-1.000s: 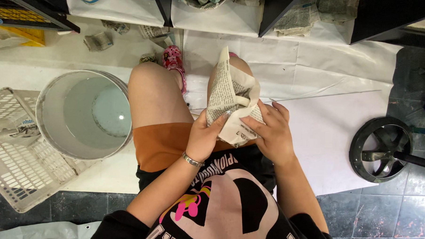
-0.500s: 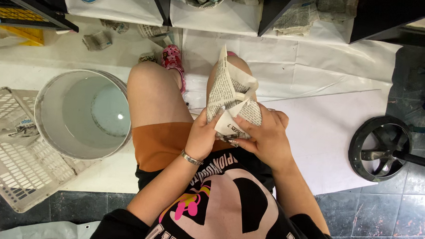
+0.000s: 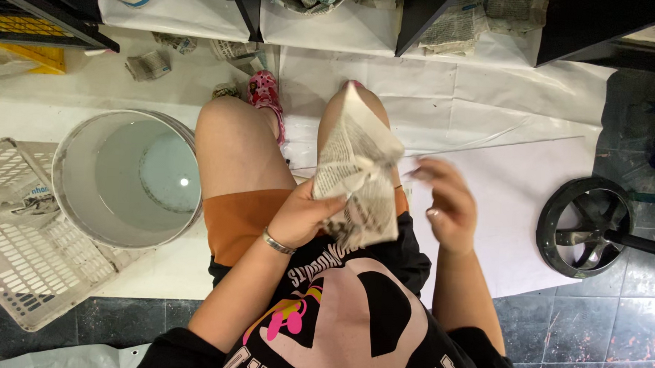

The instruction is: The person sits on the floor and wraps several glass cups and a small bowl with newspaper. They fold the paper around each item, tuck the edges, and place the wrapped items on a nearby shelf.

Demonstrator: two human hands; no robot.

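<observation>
Head view, looking down at a seated person's lap: the left hand grips a crumpled, cone-shaped newspaper bundle over the right thigh, fingers wrapped around its lower edge. Just beside it, the right hand is off the paper, blurred, its fingers loosely spread. At the left stand a round, smooth grey bucket and a white slotted plastic basket on white floor sheeting.
</observation>
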